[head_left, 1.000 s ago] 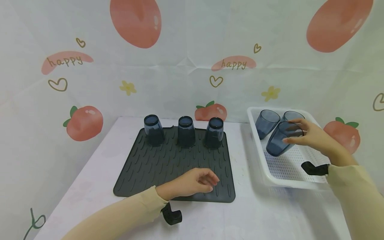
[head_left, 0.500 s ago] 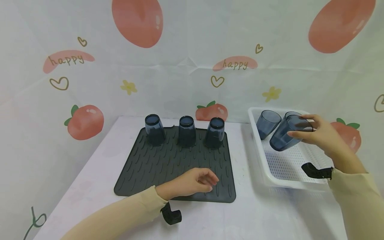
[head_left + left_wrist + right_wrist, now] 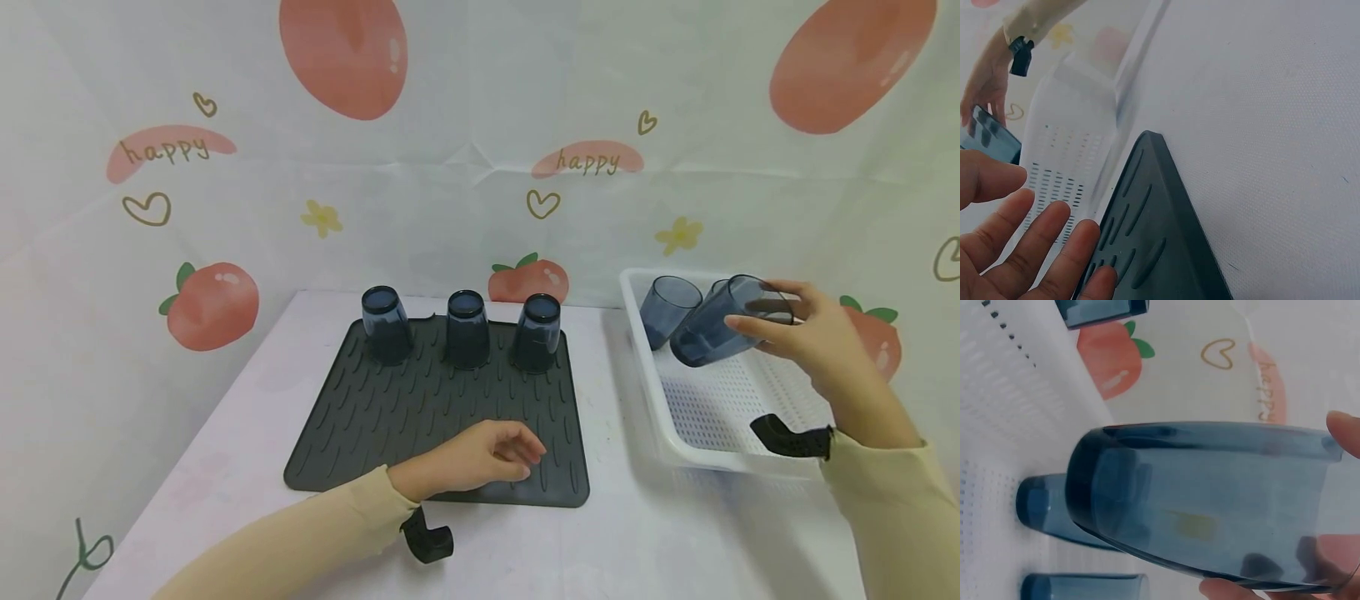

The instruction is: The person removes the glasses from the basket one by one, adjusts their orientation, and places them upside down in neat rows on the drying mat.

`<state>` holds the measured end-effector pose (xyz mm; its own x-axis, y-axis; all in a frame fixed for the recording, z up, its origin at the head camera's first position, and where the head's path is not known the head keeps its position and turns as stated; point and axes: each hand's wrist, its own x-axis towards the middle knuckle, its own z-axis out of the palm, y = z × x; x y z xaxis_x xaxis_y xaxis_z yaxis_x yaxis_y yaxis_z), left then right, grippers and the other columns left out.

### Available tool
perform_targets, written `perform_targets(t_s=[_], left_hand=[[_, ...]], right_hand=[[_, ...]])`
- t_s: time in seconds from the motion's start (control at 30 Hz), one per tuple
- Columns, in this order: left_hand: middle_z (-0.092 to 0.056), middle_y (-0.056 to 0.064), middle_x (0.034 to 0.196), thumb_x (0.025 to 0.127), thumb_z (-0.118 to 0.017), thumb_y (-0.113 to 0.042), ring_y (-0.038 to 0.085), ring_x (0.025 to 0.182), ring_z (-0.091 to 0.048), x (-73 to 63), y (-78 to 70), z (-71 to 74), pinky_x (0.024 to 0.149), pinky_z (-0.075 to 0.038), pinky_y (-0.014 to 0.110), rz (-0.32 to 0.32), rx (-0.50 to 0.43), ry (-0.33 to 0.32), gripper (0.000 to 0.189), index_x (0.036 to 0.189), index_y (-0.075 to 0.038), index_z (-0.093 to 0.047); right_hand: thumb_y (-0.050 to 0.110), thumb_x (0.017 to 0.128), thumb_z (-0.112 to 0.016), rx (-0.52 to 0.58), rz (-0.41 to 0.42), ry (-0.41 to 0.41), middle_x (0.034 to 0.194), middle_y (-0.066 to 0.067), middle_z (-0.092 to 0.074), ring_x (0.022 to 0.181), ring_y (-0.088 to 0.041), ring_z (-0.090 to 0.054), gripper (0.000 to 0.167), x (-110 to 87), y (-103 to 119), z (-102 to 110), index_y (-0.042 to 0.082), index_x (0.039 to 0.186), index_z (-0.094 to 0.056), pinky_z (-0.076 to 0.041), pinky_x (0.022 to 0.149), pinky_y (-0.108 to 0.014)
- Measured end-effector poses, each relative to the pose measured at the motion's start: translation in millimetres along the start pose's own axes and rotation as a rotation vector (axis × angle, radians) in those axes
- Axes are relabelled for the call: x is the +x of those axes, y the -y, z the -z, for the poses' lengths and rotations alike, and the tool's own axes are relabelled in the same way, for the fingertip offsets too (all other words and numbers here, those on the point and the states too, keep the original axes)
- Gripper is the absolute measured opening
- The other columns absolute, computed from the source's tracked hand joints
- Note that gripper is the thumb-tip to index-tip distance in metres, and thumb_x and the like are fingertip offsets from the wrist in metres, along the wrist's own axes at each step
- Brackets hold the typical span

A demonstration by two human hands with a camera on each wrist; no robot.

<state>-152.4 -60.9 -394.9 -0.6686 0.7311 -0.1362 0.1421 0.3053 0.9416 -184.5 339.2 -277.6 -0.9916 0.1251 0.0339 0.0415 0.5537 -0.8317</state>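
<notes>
Fruit-printed cloth (image 3: 420, 221) backs the right fingers (image 3: 802, 290) gripping a tilted glass (image 3: 708, 328).

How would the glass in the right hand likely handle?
The glass is probably stiff, as it shows no visible bend where the right hand grips it. Its smooth, shiny surface may be slippery. Its round shape suggests it could roll if laid on its side.

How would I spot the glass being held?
Find the white basket on the right. Over it, the right grip holds a tilted blue glass. Only it is held; two glasses rest inside, three glasses stand overturned on the dark mat.
</notes>
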Motion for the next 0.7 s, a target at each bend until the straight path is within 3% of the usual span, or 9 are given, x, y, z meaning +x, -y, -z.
perform_targets(t_s=[0.17,0.3,0.7], left_hand=[[-0.065,0.010,0.114,0.091,-0.064,-0.007,0.005,0.096,-0.063,1.5,4.1,0.0,0.081,-0.052,0.019,-0.004,-0.008,0.005,0.027,0.119,-0.004,-0.062],[-0.065,0.011,0.114,0.092,-0.064,-0.007,0.006,0.097,-0.063,1.7,5.0,0.1,0.081,-0.052,0.019,-0.004,-0.013,0.006,0.028,0.119,-0.004,-0.062],[-0.065,0.015,0.115,0.092,-0.064,-0.006,0.008,0.097,-0.063,-1.2,0.4,-0.3,0.082,-0.051,0.019,0.006,-0.018,0.000,0.027,0.118,-0.001,-0.062]], right_hand=[[0.024,0.085,-0.075,0.037,0.013,-0.067,0.101,0.027,-0.051,0.081,0.014,-0.058,0.081,-6.2,4.9,-2.0,0.016,0.151,-0.029,-0.051,0.067,-0.009],[0.014,0.085,-0.075,0.190,0.036,-0.080,0.102,0.023,-0.056,0.081,0.011,-0.061,0.076,-11.5,9.1,-4.5,0.017,0.148,-0.034,-0.052,0.066,-0.010],[-0.001,0.081,-0.075,0.481,0.152,-0.093,0.106,0.015,-0.065,0.085,0.003,-0.065,0.061,-24.2,14.7,-24.7,0.019,0.132,-0.047,-0.055,0.064,-0.015]])
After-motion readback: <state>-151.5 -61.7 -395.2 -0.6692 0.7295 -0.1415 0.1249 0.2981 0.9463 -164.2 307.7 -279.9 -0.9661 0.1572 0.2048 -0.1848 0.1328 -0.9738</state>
